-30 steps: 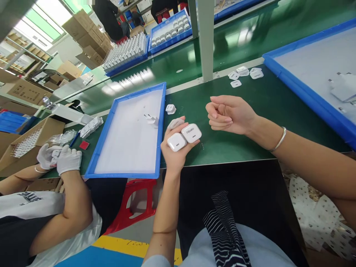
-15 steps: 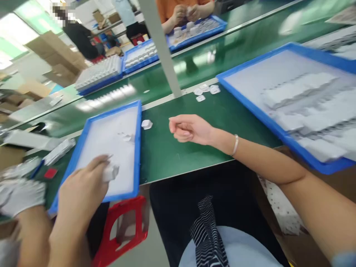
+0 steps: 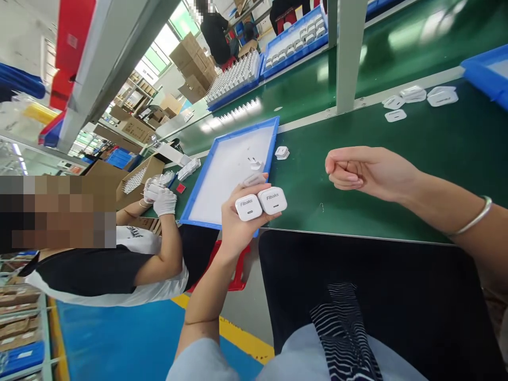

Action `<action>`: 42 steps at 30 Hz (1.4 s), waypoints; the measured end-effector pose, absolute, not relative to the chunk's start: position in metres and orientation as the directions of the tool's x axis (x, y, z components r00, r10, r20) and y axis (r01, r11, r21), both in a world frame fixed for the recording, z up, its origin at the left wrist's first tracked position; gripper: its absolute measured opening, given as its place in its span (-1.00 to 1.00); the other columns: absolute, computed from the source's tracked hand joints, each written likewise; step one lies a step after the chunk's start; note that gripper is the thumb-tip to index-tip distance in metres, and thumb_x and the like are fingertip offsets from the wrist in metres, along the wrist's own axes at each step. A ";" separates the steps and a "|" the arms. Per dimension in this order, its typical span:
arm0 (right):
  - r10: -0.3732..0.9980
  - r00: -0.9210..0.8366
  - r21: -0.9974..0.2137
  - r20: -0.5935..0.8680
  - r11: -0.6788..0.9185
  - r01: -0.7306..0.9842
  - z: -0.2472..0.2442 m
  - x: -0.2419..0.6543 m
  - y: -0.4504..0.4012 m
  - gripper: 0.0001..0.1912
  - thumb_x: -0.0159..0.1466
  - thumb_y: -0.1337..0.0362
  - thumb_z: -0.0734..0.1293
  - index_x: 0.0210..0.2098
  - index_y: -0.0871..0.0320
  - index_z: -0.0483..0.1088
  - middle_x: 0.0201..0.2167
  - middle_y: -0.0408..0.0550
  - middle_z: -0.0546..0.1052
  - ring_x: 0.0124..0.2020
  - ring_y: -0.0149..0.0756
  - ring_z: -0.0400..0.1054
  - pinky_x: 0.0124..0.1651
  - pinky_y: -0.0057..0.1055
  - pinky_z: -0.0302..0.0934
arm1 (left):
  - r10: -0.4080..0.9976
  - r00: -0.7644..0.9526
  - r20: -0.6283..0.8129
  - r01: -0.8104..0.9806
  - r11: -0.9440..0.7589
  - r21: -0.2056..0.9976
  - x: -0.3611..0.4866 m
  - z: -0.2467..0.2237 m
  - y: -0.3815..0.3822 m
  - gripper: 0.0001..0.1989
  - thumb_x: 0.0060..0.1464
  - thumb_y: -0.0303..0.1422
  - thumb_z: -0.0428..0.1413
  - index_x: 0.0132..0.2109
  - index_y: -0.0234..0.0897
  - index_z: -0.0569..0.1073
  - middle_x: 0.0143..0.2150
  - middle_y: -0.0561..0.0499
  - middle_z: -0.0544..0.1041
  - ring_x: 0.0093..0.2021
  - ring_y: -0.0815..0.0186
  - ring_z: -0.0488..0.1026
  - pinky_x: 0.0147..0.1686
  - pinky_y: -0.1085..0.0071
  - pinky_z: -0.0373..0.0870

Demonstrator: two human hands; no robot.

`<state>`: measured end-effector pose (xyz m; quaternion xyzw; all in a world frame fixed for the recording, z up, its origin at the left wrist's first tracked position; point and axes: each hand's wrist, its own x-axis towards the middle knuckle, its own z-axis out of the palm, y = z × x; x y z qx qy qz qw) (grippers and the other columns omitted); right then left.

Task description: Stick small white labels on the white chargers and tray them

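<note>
My left hand (image 3: pixel 234 219) is wrapped round white plug chargers. Two charger faces (image 3: pixel 261 204) marked "Fibaks", each with a small port slot, point toward me, and another white piece (image 3: pixel 254 180) shows behind them. The hand is over the near right corner of a blue-rimmed tray (image 3: pixel 202 185). A white charger with two pins (image 3: pixel 255 164) lies in that tray. Over the green table my right hand (image 3: pixel 353 172) is closed, fingers curled, with nothing visible in it. A small stack of white caps (image 3: pixel 282 153) sits beside the tray's right rim.
Loose white caps (image 3: pixel 413 95) lie near a grey post (image 3: pixel 349 58). Another blue tray (image 3: pixel 488 69) is at the far right. To the left, a co-worker's gloved hands (image 3: pixel 161 196) hold white pieces near a carton (image 3: pixel 138 177). A red stool (image 3: pixel 238 270) stands below the table.
The view has swung left, bringing the co-worker into sight. My left hand has turned so the charger faces point toward me. My right hand stays curled above the table.
</note>
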<state>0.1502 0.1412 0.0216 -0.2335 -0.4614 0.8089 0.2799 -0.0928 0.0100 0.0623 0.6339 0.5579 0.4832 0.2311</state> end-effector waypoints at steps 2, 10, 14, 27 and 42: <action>0.664 -0.735 -0.874 -0.141 -0.432 -0.222 0.021 0.150 0.141 -0.70 0.35 0.23 0.27 -0.47 0.19 0.45 -0.70 -0.17 0.13 -0.64 -0.47 -0.04 -0.54 -0.42 -0.13 | 0.929 -0.098 0.357 0.472 -0.273 0.839 -0.094 0.062 0.010 -0.53 -0.20 -0.31 0.49 -0.06 -0.14 0.63 0.10 -0.10 0.60 0.20 0.03 0.51 0.17 0.08 0.51; 0.662 -0.732 -0.879 -0.162 -0.434 -0.198 0.018 0.149 0.140 -0.71 0.33 0.21 0.28 -0.48 0.17 0.44 -0.70 -0.17 0.11 -0.64 -0.47 -0.06 -0.55 -0.44 -0.11 | 0.927 -0.088 0.365 0.455 -0.288 0.843 -0.091 0.059 0.009 -0.54 -0.20 -0.44 0.47 -0.07 -0.11 0.64 0.10 -0.04 0.60 0.17 0.11 0.52 0.16 0.16 0.51; 0.664 -0.730 -0.905 -0.160 -0.394 -0.160 0.017 0.146 0.139 -0.73 0.32 0.19 0.30 -0.47 0.16 0.43 -0.69 -0.17 0.12 -0.63 -0.46 -0.06 -0.55 -0.43 -0.15 | 0.919 -0.074 0.388 0.470 -0.311 0.826 -0.090 0.059 0.009 -0.53 -0.19 -0.48 0.46 -0.06 -0.09 0.64 0.11 -0.01 0.60 0.15 0.17 0.54 0.17 0.23 0.50; 0.579 -0.803 -0.954 0.142 -0.136 -0.267 0.005 0.124 0.109 -0.06 0.10 0.22 0.58 0.38 -0.20 0.16 0.35 -0.03 0.28 0.20 -0.15 0.37 0.03 -0.30 0.44 | 0.920 -0.164 0.355 0.406 -0.265 0.875 -0.059 0.028 0.024 -0.56 -0.17 -0.38 0.47 -0.07 -0.11 0.64 0.09 -0.06 0.60 0.14 0.11 0.54 0.17 0.16 0.50; 0.706 -0.679 -0.922 0.201 -0.098 -0.375 0.010 0.122 0.108 -0.41 0.20 0.32 0.51 0.22 0.05 0.47 0.16 -0.05 0.56 0.12 -0.15 0.47 0.15 -0.29 0.38 | 0.788 -0.261 0.558 0.439 -0.418 0.795 -0.031 -0.016 0.049 -0.56 -0.05 -0.19 0.41 0.00 -0.13 0.61 0.01 -0.07 0.58 0.03 0.12 0.55 0.05 0.13 0.53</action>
